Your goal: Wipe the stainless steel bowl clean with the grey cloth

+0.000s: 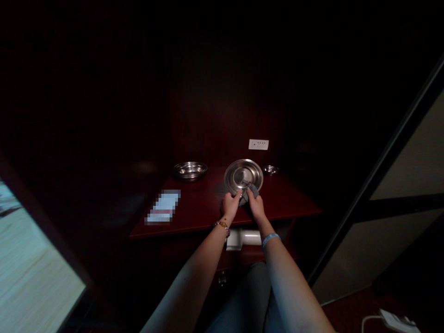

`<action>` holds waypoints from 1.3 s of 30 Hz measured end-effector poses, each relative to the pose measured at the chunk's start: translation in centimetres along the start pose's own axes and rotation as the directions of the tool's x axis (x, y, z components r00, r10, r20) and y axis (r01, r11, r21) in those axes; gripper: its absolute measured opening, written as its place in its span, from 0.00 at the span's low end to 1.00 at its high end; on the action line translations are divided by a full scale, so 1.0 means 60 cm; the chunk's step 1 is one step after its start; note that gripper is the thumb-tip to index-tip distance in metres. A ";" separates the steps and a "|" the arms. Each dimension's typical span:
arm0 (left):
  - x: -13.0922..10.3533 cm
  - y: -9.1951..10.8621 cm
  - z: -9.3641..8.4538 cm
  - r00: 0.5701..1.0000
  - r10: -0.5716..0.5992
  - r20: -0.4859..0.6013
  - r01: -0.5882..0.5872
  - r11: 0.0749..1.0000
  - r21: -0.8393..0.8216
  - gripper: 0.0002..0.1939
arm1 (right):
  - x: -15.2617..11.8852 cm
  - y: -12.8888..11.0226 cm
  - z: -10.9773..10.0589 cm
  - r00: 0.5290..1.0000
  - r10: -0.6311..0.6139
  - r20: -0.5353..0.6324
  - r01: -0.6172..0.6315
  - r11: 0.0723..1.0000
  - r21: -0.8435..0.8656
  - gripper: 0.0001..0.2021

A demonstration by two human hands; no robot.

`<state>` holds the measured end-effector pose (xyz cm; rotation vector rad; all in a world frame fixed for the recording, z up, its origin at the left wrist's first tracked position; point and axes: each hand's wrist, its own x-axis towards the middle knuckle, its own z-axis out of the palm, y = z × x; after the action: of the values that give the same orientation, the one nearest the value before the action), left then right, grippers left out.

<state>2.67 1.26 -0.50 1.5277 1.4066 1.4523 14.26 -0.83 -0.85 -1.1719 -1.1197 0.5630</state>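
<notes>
A round metal plate (243,172) is tilted up above the dark red shelf, its shiny inside facing me. My left hand (231,206) is closed on the plate's near left edge, thumb on the rim. At the near right edge, my right hand (255,205) is closed round a grey cloth (253,190), which lies against the plate's rim. Part of the cloth hangs between the two hands. The fingers under the plate are hidden.
Stacked metal plates (190,171) stand at the shelf's back left, and a small metal bowl (270,170) at the back right. A blurred-out pale sheet (163,206) lies front left. A white socket (258,144) is on the back wall. White objects (243,237) sit beneath the red shelf (194,212).
</notes>
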 end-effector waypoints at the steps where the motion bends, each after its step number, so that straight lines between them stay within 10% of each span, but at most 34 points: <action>1: 0.000 -0.001 0.000 1.000 0.000 0.019 0.000 1.000 0.006 0.22 | -0.001 -0.001 0.000 1.000 -0.003 0.000 0.002 1.000 0.004 0.20; 39: -0.005 0.012 -0.005 0.982 0.027 -0.189 -0.071 0.971 -0.228 0.21 | -0.004 -0.003 0.003 1.000 -0.003 0.019 0.003 1.000 0.002 0.22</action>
<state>2.65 0.69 0.15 1.3158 1.2544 1.7604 13.98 -0.99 -0.79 -1.1651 -1.1363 0.5741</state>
